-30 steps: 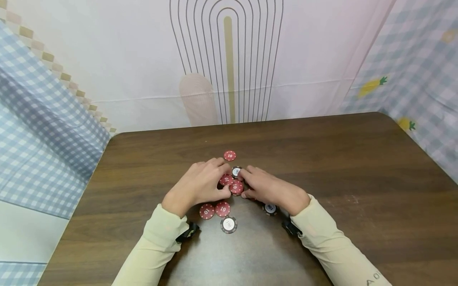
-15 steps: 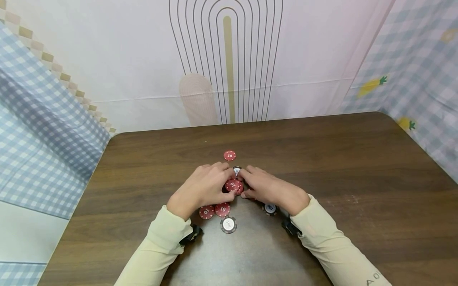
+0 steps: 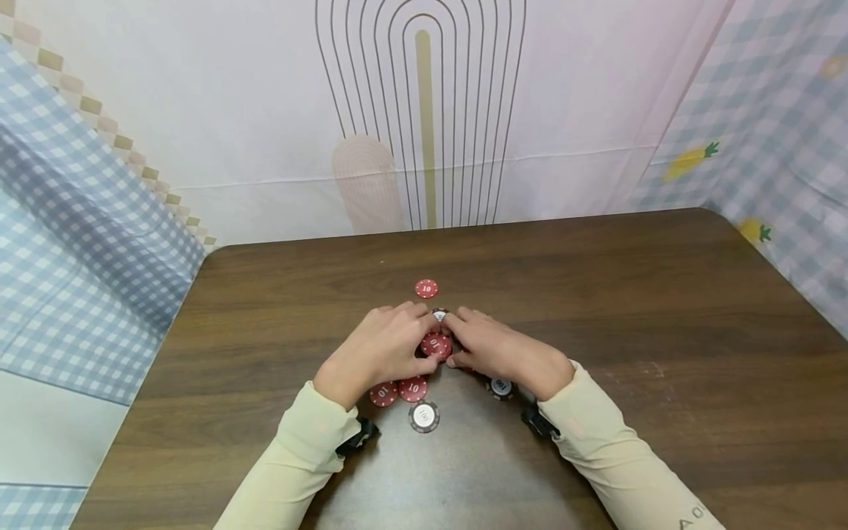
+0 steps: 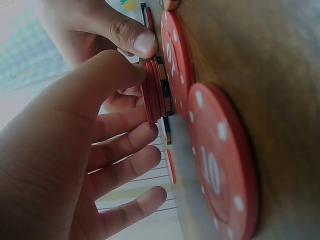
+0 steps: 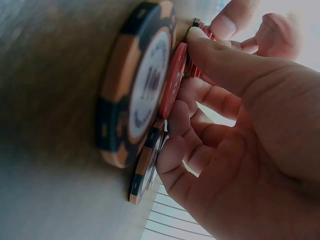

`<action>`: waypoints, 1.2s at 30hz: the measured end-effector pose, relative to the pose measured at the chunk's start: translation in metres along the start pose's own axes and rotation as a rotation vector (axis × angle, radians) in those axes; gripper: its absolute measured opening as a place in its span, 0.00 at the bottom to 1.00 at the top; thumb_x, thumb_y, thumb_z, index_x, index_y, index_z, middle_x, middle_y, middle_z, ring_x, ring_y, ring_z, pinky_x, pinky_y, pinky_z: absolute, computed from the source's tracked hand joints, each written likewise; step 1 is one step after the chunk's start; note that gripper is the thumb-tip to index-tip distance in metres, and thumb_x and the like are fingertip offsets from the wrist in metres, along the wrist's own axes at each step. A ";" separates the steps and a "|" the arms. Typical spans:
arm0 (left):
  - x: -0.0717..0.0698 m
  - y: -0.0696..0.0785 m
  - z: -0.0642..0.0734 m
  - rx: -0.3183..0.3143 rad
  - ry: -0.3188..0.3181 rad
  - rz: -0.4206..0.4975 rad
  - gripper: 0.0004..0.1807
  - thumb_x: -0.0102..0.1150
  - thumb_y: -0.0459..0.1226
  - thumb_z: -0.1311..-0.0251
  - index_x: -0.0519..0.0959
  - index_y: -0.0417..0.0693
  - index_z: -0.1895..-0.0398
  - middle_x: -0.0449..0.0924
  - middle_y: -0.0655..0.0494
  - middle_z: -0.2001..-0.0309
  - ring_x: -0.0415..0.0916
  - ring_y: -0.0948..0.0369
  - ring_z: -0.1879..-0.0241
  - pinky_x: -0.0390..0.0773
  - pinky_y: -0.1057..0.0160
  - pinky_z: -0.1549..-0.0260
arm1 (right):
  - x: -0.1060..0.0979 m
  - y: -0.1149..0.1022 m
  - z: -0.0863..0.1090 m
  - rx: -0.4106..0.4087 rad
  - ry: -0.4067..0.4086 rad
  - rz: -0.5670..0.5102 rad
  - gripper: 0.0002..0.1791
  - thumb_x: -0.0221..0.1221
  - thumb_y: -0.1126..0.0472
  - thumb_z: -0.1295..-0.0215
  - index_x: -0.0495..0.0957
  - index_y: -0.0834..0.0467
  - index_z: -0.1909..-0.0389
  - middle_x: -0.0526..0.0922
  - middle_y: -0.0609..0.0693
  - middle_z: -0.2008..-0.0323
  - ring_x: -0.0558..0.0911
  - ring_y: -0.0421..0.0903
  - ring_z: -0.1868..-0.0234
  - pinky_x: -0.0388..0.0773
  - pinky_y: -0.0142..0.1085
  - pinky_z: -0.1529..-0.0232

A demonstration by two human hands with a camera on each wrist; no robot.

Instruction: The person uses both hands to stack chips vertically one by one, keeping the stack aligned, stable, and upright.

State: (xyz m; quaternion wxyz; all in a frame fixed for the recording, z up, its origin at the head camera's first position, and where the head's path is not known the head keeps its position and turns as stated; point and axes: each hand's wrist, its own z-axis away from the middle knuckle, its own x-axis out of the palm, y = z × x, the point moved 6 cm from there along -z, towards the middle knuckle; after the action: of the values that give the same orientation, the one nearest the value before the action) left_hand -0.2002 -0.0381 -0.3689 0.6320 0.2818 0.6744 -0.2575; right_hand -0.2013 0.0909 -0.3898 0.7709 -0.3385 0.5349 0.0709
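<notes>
One stack of chips (image 3: 435, 343), red on top with a black-edged one beneath, stands on the bench (image 3: 629, 294) between both hands. Taking 12 o'clock as the far edge, the left hand (image 3: 379, 342) comes in from 9 o'clock, its grip pinching the upper red chips between thumb and finger while the other fingers fan out. The right hand (image 3: 495, 344) sits at 3 o'clock, its grip pinching the stack's side, thumb at the near edge.

Around the stack, a partly covered black chip (image 3: 439, 313) lies at 12 o'clock, with a single red chip (image 3: 427, 288) beyond it. A red pair (image 3: 413, 389) lies side by side toward 7 o'clock, a white-centred chip (image 3: 424, 417) at 6, and a dark-rimmed chip (image 3: 500, 388) at 4, just below the right wrist.
</notes>
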 end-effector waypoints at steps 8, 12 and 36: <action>0.001 -0.001 -0.001 -0.006 -0.008 0.001 0.19 0.66 0.54 0.38 0.86 0.54 0.51 0.84 0.57 0.53 0.83 0.57 0.52 0.85 0.54 0.59 | -0.001 0.000 0.000 -0.011 0.013 0.018 0.26 0.67 0.57 0.27 0.71 0.61 0.34 0.76 0.56 0.50 0.78 0.56 0.46 0.76 0.55 0.41; -0.001 -0.004 0.001 -0.024 -0.016 0.026 0.21 0.66 0.55 0.37 0.86 0.55 0.48 0.84 0.58 0.50 0.83 0.57 0.50 0.85 0.52 0.57 | 0.000 0.000 0.000 -0.013 0.015 0.013 0.26 0.67 0.57 0.27 0.71 0.61 0.34 0.76 0.56 0.49 0.78 0.56 0.45 0.76 0.55 0.41; -0.016 0.002 0.020 -0.212 -0.449 0.263 0.12 0.77 0.45 0.39 0.83 0.54 0.61 0.81 0.60 0.62 0.76 0.61 0.65 0.80 0.52 0.59 | -0.002 -0.001 0.001 -0.049 0.035 0.003 0.15 0.67 0.59 0.28 0.74 0.58 0.48 0.74 0.51 0.57 0.74 0.49 0.56 0.73 0.46 0.52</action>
State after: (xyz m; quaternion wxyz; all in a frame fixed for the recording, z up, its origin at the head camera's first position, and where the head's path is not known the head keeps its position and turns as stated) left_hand -0.1839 -0.0517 -0.3542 0.8195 0.2353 0.4983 -0.1573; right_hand -0.2010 0.0916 -0.3879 0.7529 -0.3576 0.5468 0.0791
